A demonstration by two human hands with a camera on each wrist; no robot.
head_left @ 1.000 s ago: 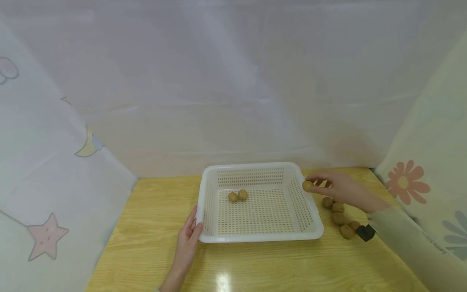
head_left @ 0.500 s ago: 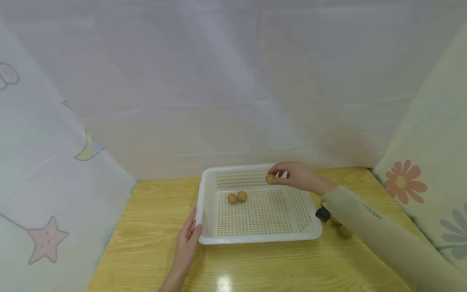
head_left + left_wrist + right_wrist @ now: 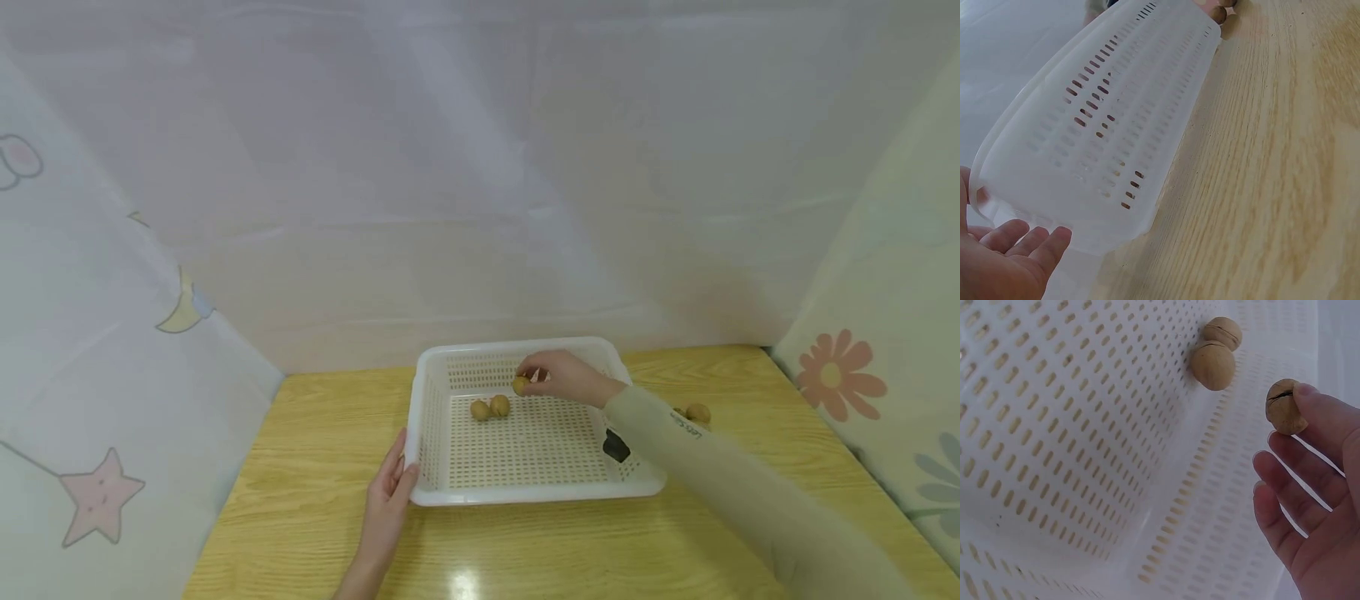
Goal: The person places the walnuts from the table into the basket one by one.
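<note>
A white plastic basket (image 3: 536,492) with slotted walls stands on the wooden table. My left hand (image 3: 384,508) holds its left front corner, thumb on the rim and fingers against the outer wall (image 3: 1072,169). Inside the basket, two walnuts (image 3: 1213,365) lie side by side on the floor, left of the middle. My right hand (image 3: 566,379) is over the basket and pinches a third walnut (image 3: 1285,407) between thumb and fingertip. That walnut has a dark crack in its shell and is held apart from the other two, to their right.
More walnuts (image 3: 698,413) lie on the table (image 3: 300,467) right of the basket, mostly hidden by my right sleeve (image 3: 720,475). Pale cloth (image 3: 480,167) hangs behind the table and at both sides. A dark device (image 3: 617,446) is on my right wrist.
My right hand has carried its walnut from the basket's right rim leftward to near the two walnuts inside, lowering it lately. The left hand and basket have stayed nearly still.
</note>
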